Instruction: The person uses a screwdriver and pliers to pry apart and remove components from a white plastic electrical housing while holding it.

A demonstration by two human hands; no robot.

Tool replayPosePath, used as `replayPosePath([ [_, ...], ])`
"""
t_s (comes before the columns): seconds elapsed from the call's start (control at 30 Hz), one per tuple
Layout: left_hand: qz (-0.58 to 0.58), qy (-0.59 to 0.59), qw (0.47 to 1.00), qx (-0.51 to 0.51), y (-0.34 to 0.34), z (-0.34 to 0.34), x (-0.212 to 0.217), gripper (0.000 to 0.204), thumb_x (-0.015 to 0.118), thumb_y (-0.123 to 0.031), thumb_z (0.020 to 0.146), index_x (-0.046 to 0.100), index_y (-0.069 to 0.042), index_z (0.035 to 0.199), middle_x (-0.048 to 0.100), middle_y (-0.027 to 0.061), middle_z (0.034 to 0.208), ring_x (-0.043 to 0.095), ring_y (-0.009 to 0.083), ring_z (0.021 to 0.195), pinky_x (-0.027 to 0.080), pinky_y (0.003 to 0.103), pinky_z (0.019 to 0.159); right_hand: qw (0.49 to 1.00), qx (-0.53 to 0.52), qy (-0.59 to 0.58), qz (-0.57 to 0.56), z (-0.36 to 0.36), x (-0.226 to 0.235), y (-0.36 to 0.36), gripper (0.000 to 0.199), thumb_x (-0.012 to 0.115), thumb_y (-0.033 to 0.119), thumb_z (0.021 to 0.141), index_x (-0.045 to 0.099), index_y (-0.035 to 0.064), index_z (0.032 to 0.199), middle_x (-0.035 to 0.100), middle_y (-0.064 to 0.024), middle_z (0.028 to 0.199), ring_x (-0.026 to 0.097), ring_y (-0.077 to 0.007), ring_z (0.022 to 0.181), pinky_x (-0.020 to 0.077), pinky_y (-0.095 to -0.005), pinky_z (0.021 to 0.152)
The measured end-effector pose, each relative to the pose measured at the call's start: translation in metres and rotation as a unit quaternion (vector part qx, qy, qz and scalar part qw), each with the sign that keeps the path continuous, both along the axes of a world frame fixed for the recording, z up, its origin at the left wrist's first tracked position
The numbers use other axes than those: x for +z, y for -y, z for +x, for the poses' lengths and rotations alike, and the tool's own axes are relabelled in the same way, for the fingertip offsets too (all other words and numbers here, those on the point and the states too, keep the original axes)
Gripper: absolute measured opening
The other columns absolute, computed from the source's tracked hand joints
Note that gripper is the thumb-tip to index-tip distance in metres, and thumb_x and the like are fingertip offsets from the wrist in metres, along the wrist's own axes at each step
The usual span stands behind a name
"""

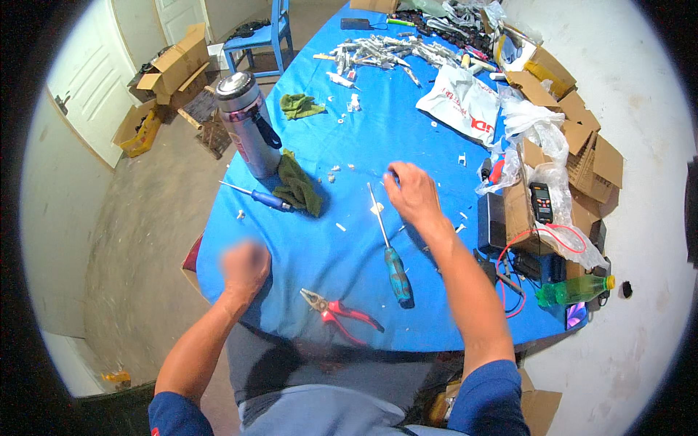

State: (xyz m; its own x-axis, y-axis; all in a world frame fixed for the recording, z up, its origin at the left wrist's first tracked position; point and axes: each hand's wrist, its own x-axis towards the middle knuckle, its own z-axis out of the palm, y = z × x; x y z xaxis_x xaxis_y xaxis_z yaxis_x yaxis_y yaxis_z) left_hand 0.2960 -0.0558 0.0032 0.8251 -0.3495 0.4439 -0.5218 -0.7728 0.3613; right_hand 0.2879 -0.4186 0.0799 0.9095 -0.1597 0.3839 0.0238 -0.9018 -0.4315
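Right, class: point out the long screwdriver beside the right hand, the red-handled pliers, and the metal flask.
Long screwdriver [397, 272], head view, on its blue-green handle.
Red-handled pliers [347, 312], head view, on the red grips.
Metal flask [247, 131], head view, on its body.

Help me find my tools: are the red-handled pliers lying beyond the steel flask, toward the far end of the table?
No, the red-handled pliers lie at the near edge, well short of the steel flask.
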Motion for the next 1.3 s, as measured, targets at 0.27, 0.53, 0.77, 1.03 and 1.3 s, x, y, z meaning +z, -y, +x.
replayPosePath([
  [0.27,0.283,0.157,0.941,-0.097,-0.009,-0.001,-0.004,0.013,0.064,-0.014,0.077,0.058,-0.004,0.074,0.055,0.0160,0.071,0.054,0.0344,0.065,0.043,0.045,0.059,0.999,-0.031,-0.003,0.035,0.149,-0.039,0.052,0.022,0.054,0.019,0.086,0.066,0.0051,0.098,0.065,-0.0238,0.098,0.062,-0.0424,0.090,0.0497,-0.0506,0.079],
  [0.53,0.138,-0.008,0.989,-0.047,0.006,0.002,0.014,0.007,0.061,-0.010,0.078,0.059,-0.006,0.073,0.054,0.0131,0.072,0.053,0.0322,0.066,0.042,0.044,0.059,0.989,-0.080,0.055,0.109,0.239,-0.069,0.080,0.030,0.055,0.024,0.089,0.063,0.0086,0.114,0.065,-0.0225,0.106,0.062,-0.0407,0.099,0.0496,-0.0467,0.087],
  [0.77,0.161,-0.103,0.981,-0.039,-0.005,-0.001,0.008,0.005,0.063,-0.010,0.073,0.059,-0.007,0.073,0.055,0.0123,0.073,0.054,0.0314,0.066,0.043,0.044,0.059,0.982,-0.158,-0.033,0.097,0.296,-0.063,0.058,0.034,0.065,0.033,0.086,0.065,0.0207,0.117,0.061,-0.0145,0.118,0.055,-0.0355,0.112,0.0464,-0.0451,0.092],
  [1.03,0.374,0.132,0.905,-0.154,-0.012,-0.007,0.013,0.012,0.055,-0.009,0.079,0.065,-0.006,0.085,0.057,0.0158,0.089,0.055,0.0311,0.080,0.047,0.047,0.068,0.967,-0.226,-0.038,0.113,0.319,-0.065,0.058,0.018,0.059,0.022,0.086,0.073,0.0163,0.097,0.067,-0.0133,0.104,0.063,-0.0340,0.099,0.0500,-0.0459,0.084],
  [1.3,0.104,-0.067,0.992,-0.036,0.006,-0.002,0.017,0.003,0.059,-0.006,0.075,0.059,-0.007,0.072,0.056,0.0115,0.071,0.054,0.0290,0.063,0.043,0.042,0.056,0.850,-0.111,0.022,0.515,0.272,-0.071,0.109,0.019,0.054,0.015,0.094,0.059,-0.0026,0.093,0.066,-0.0132,0.088,0.065,-0.0204,0.075,0.0544,-0.0328,0.067],
])
